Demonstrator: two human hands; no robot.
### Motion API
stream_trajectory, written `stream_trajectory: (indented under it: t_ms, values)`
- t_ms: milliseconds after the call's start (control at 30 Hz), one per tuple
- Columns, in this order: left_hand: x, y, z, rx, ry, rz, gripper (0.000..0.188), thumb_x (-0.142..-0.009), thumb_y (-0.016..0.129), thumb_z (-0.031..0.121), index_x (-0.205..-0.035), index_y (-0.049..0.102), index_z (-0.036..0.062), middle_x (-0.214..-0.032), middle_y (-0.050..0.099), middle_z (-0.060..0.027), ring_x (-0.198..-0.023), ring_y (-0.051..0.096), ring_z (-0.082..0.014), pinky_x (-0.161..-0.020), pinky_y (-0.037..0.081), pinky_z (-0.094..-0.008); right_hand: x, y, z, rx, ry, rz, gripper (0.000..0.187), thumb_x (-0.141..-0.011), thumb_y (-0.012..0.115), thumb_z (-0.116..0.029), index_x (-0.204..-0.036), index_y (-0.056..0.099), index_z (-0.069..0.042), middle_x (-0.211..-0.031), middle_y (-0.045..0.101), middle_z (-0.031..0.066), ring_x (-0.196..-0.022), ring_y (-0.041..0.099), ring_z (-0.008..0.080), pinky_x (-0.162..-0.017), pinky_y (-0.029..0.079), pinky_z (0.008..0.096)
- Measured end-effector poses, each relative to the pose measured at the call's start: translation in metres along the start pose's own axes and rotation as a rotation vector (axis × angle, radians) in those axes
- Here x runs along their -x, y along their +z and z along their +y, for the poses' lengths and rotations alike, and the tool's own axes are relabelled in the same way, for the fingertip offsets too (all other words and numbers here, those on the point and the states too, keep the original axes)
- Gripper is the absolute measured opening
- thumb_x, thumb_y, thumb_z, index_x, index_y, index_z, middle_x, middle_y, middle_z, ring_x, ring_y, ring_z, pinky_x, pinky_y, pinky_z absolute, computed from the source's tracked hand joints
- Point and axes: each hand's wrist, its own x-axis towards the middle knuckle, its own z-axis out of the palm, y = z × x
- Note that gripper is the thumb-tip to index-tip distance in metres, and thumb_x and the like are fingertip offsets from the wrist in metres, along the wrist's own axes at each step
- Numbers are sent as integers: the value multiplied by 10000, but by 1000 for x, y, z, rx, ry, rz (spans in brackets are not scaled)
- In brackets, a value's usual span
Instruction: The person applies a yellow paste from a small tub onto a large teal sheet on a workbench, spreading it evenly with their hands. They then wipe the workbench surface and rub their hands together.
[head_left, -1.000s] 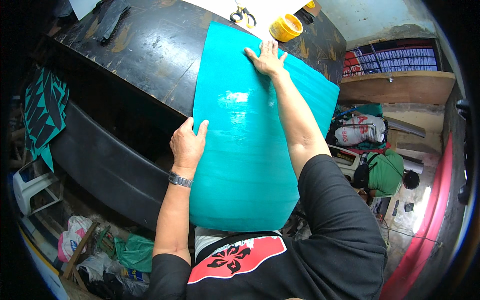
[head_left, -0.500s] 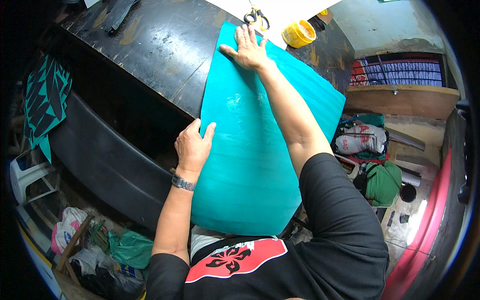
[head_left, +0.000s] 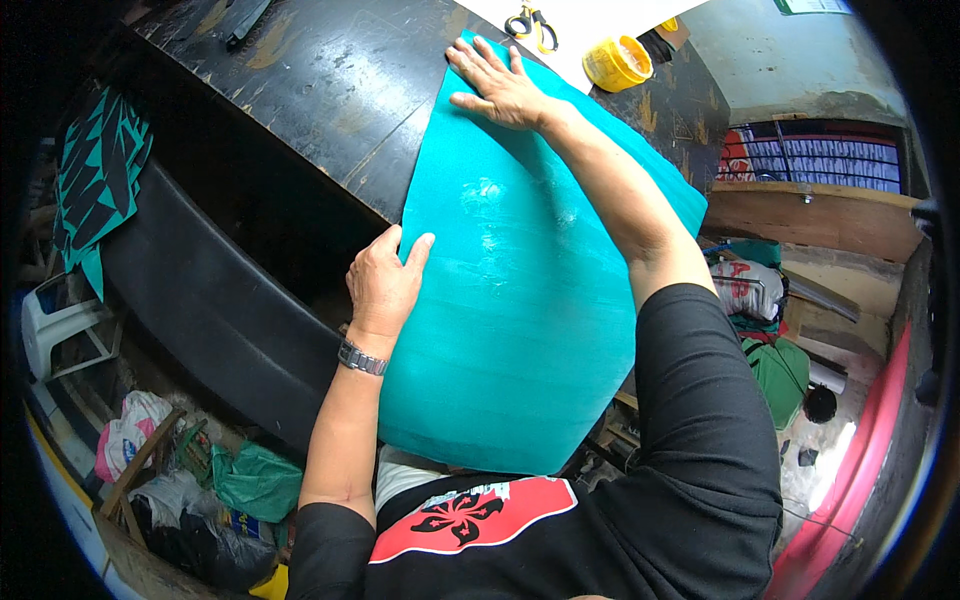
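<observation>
Two bare hands working teal sheet (head_left: 500,340). Sheet lying under right fingers, running from counter (head_left: 320,110) down toward person's body. Right hand (head_left: 497,92) pressing flat near far corner, fingers spread wide. Left hand (head_left: 388,280) resting at left edge, thumb overlapping; finger grip hidden, cannot tell. Scissors (head_left: 546,35) lying just beyond right fingers; yellow tub (head_left: 612,66) sitting to their right.
</observation>
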Motion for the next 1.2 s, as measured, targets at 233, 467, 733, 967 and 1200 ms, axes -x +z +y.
stream_trajectory:
  t_ms: [233, 467, 733, 967, 1200]
  values:
    - [0, 5, 0, 36, -6, 55, 406, -854, 672, 386, -733, 536, 23, -700, 607, -204, -703, 585, -433, -596, 445, -500, 49, -11, -43, -35, -175, -47, 800, -912, 288, -689, -1524, 154, -190, -1586, 138, 54, -1467, 30, 295, -1118, -16, 639]
    - [0, 4, 5, -1, -24, 66, 423, -847, 666, 439, -758, 576, 35, -666, 599, -195, -693, 585, -430, -597, 445, -496, 103, -30, -89, -454, -227, -221, 684, -951, 245, -629, -1516, 202, -247, -1582, 165, 34, -1468, 54, 271, -1112, -46, 642]
    - [-3, 3, 7, -59, -52, 96, 450, -831, 674, 470, -747, 598, 35, -648, 590, -192, -673, 574, -427, -592, 437, -486, 130, -18, -16, -86, 454, -21, 868, -894, 322, -703, -1516, 164, -118, -1584, 131, 98, -1471, 35, 264, -1120, -41, 623]
    - [-1, 8, 7, -16, -34, 118, 428, -840, 666, 464, -783, 625, 42, -711, 620, -196, -703, 585, -426, -602, 444, -472, 99, -16, -58, -154, 242, -47, 1001, -829, 369, -767, -1515, 134, -78, -1582, 96, 141, -1469, 38, 283, -1133, -29, 602]
    - [-1, 3, 13, -141, -91, 78, 435, -847, 647, 478, -796, 637, 46, -747, 638, -202, -736, 599, -426, -642, 455, -486, 134, -60, -25, -664, 196, 152, 411, -902, 564, -491, -1203, 660, -230, -1462, 374, 204, -1405, 270, 342, -1157, 177, 483]
